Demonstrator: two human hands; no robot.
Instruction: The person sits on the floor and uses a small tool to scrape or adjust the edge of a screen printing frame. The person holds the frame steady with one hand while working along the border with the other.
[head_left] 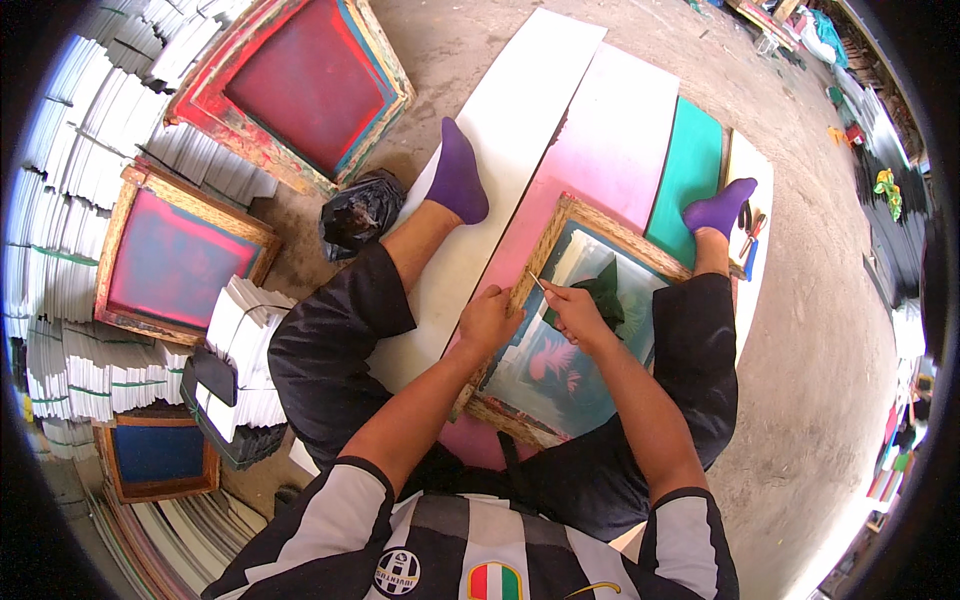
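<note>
A wooden screen-printing frame lies tilted between my legs, its pale blue-white mesh carrying pink leaf-like shapes. My left hand has its fingers closed round the frame's left bar. Just across from it, my right hand pinches a thin, pale, pointed tool, whose tip is at the inner side of that same bar. I cannot make out exactly what kind of tool it is. A dark green crumpled piece rests on the mesh beside my right hand, partly covered by it.
White, pink and green boards lie under the frame and my feet. Pliers and other hand tools sit by my right foot. On the left are a black plastic bag, more screen frames and stacked white sheets.
</note>
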